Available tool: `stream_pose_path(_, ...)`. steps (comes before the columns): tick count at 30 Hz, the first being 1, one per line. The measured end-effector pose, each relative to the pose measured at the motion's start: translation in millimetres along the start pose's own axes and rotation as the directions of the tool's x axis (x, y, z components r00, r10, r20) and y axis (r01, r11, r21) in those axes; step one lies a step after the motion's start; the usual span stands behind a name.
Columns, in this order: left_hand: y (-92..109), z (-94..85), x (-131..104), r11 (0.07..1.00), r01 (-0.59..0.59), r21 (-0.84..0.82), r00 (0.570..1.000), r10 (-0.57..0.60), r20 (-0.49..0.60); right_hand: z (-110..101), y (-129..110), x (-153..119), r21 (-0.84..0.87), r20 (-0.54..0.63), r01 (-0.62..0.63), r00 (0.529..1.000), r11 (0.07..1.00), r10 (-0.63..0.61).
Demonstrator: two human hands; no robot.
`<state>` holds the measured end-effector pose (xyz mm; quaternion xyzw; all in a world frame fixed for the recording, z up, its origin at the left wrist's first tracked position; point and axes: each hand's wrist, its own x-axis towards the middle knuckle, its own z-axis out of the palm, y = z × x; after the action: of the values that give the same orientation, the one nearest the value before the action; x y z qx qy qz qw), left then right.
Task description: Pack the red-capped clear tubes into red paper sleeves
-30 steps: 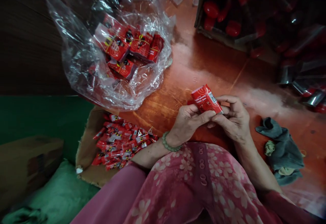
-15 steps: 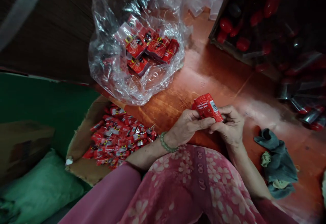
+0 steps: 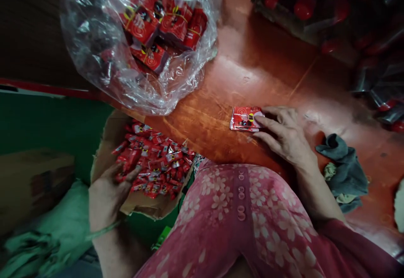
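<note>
red pkt stack point(image 3: 242, 117) on tbl point(image 3: 202, 132), r hand point(image 3: 288, 137) loosely open, touching it; l hand point(image 3: 109, 189) at box point(image 3: 142, 209), can't tell grip

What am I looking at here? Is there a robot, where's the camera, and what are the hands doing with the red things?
There's no robot here: these are a person's own two bare hands. Every picture comes from one camera worn on the head, looking forward and down, so you see what the person sees.

The right hand has its fingers on a small stack of flat red printed packets lying on the shiny orange-brown table. The left hand is blurry, over a brown cardboard box full of small shiny red packets. I can't tell whether it holds one.

Also on the table are a clear plastic bag with banded red bundles inside, and a crumpled dark grey-green cloth.
</note>
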<state>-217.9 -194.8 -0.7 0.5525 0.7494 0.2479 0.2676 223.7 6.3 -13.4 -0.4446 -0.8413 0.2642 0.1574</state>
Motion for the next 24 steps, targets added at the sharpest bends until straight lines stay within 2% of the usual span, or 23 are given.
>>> stream_pose_path(1, 2.1, -0.6, -0.7, 0.986, 0.054, 0.157, 0.993, -0.036, -0.113, 3.6, -0.5, -0.7, -0.031, -0.004, 0.011, 1.000, 0.999, -0.011)
stream_pose_path(3, 24.2, 9.6, 6.8, 0.937, 0.191, 0.293, 0.962, -0.119, -0.248, 10.1, -2.3, -2.2, -0.059, -0.034, 0.035, 0.999, 0.998, -0.037)
stream_pose_path(4, 42.1, 20.3, 14.5, 0.946, 0.166, 0.277, 0.968, -0.104, -0.228, 12.8, -3.3, -3.0, -0.057, -0.053, 0.054, 0.997, 0.997, -0.057)
stream_pose_path(5, 62.6, 34.4, 24.4, 0.972, 0.079, 0.221, 0.978, -0.034, -0.205, 14.9, -4.1, -3.6, -0.049, -0.070, 0.072, 0.995, 0.996, -0.075)
stream_pose_path(7, 104.8, 69.8, 47.7, 0.973, -0.199, 0.113, 0.971, 0.212, -0.113, 18.1, -5.7, -4.3, -0.031, -0.095, 0.084, 0.992, 0.996, -0.086)
stream_pose_path(8, 123.9, 89.3, 59.7, 0.933, -0.346, 0.099, 0.934, 0.352, -0.053, 19.3, -6.7, -4.4, -0.021, -0.106, 0.073, 0.992, 0.997, -0.075)
stream_pose_path(10, 154.0, 126.0, 81.4, 0.802, -0.595, 0.060, 0.804, 0.592, 0.056, 21.1, -9.4, -4.2, 0.004, -0.125, 0.038, 0.991, 0.999, -0.038)
stream_pose_path(11, 164.5, 141.1, 90.2, 0.741, -0.671, 0.041, 0.741, 0.666, 0.086, 21.7, -11.1, -4.0, 0.019, -0.134, 0.025, 0.991, 1.000, -0.022)
stream_pose_path(13, 177.1, 161.5, 103.3, 0.651, -0.758, 0.036, 0.650, 0.751, 0.119, 22.4, -15.1, -3.3, 0.046, -0.137, 0.011, 0.991, 0.999, -0.004)
stream_pose_path(15, 181.5, 169.0, 111.6, 0.596, -0.800, 0.073, 0.600, 0.787, 0.145, 21.6, -19.1, -2.0, 0.065, -0.120, -0.001, 0.993, 0.998, 0.008)
stream_pose_path(18, 181.0, 166.8, 119.3, 0.549, -0.826, 0.130, 0.564, 0.811, 0.156, 15.1, -22.9, 2.2, 0.095, -0.074, -0.008, 0.997, 0.995, 0.015)
stream_pose_path(22, 182.1, 163.7, 125.4, 0.548, -0.822, 0.153, 0.565, 0.819, 0.100, -9.1, -15.9, 16.5, 0.156, 0.015, 0.007, 1.000, 0.988, -0.010)
stream_pose_path(24, 183.8, 165.3, 127.7, 0.566, -0.812, 0.144, 0.580, 0.811, 0.076, -25.4, -2.4, 29.9, 0.132, -0.039, -0.060, 0.997, 0.989, 0.066)
